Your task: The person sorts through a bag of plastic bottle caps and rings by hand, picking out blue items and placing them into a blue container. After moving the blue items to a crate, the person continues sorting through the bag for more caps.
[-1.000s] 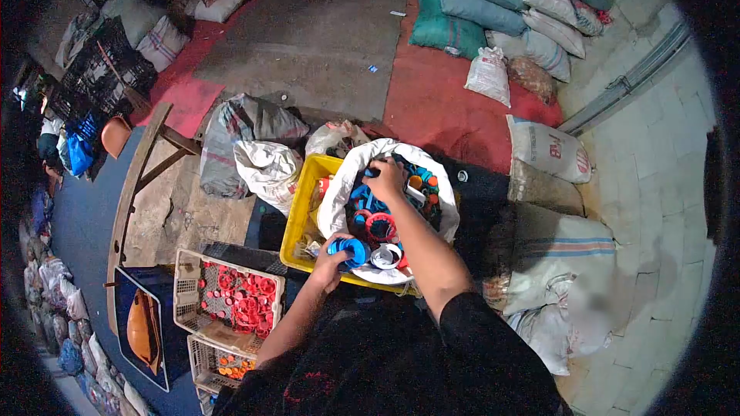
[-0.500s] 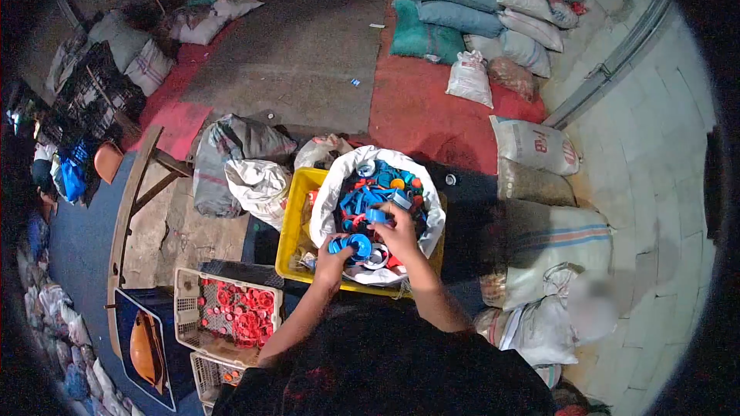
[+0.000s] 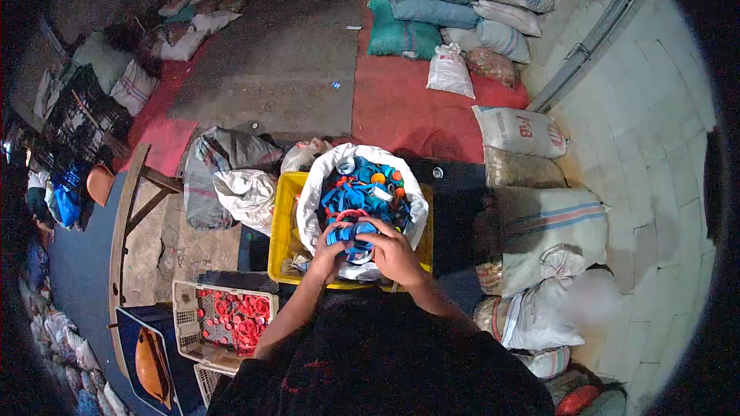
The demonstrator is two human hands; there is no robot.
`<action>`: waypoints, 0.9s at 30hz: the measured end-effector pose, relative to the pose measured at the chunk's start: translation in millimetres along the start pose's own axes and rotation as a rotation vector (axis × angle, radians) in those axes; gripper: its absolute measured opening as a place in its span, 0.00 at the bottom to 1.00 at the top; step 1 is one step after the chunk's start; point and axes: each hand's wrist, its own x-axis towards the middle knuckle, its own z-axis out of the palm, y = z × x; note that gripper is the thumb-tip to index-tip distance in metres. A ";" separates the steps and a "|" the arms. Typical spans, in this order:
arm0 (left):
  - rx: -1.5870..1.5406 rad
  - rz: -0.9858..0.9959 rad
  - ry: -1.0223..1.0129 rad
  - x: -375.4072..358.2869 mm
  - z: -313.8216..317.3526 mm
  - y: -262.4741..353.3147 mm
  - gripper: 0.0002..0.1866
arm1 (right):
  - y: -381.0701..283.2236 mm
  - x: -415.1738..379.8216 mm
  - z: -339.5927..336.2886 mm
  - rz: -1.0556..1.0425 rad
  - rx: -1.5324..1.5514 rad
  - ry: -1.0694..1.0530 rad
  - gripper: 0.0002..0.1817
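Observation:
A white sack (image 3: 311,194) full of mostly blue plastic caps and rings (image 3: 362,191) sits in a yellow crate (image 3: 279,237) in front of me. My left hand (image 3: 327,250) and my right hand (image 3: 393,250) meet at the sack's near edge. Both close on blue plastic caps (image 3: 348,233) held between them. A red ring lies just above my fingers in the pile.
A white slotted crate (image 3: 189,310) of red caps stands at lower left, with another crate below it. Crumpled sacks (image 3: 235,177) lie left of the yellow crate, filled sacks (image 3: 539,223) to the right, stacked sacks (image 3: 455,0) at the back. A wooden frame (image 3: 127,208) is on the left.
My right hand came back from the far side of the sack to its near edge and joined my left hand on the blue caps. The view shifted a little.

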 end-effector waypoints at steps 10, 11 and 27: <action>0.025 -0.080 0.021 0.1 -11.0 1.9 0.20 | -9.3 -1.0 1.8 -0.041 0.000 -0.125 0.20; 0.026 -0.087 0.027 0.4 -14.3 1.6 0.20 | -10.8 -0.2 0.5 -0.038 0.029 -0.146 0.19; 0.050 0.031 0.238 -9.6 -35.3 7.3 0.20 | 118.4 80.9 43.5 0.150 -0.334 -0.208 0.24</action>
